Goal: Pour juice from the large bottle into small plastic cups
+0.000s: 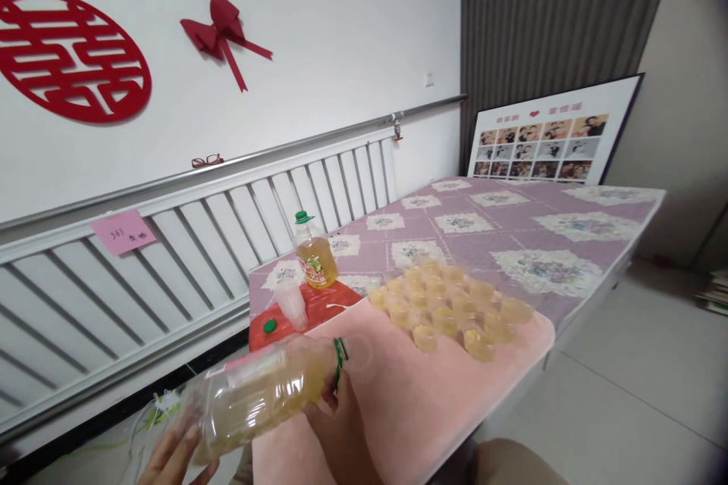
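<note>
Pink cloth [432, 402] over purple-patterned table [569, 227]

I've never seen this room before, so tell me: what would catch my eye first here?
Probably the tilted bottle of yellow liquid held low in front by both hands, left hand at its base, right hand near the neck. Behind it, a cluster of small filled cups sits on the pink cloth, and a big red emblem marks the wall upper left.

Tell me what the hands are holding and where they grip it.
Both hold a tilted plastic bottle of yellow liquid: the left hand at its base, the right hand under its neck. A clear cup sits at its mouth; who holds it is unclear.
</note>
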Demonstrator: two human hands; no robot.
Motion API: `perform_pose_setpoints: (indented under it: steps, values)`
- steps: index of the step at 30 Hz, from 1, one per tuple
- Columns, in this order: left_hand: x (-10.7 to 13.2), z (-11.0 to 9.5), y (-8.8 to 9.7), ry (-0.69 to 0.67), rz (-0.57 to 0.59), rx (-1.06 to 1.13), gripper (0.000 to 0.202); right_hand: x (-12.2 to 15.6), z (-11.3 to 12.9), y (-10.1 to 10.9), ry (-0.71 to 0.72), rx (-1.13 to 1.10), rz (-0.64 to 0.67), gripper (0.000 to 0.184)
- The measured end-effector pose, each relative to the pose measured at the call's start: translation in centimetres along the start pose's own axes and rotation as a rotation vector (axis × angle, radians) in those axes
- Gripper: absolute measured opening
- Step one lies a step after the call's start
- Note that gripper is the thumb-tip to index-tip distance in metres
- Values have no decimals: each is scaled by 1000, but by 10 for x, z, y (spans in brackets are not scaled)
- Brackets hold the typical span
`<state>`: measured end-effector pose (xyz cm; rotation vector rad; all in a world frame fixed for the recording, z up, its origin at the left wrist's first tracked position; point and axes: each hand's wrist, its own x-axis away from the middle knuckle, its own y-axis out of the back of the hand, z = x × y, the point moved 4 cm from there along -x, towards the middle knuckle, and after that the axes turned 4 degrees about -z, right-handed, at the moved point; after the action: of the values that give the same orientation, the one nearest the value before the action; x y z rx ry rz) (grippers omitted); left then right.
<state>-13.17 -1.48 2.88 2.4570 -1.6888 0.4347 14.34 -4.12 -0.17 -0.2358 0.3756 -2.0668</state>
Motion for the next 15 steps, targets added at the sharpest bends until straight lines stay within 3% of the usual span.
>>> perform_pose_setpoints:
  steps: [5,15]
  values:
    - [14,-9,-9,17,8,24,46,0,2,3,29,-19,-33,44]
    - [17,-14,-9,-53,15,-10,41,0,6,2,32,-23,-12,34]
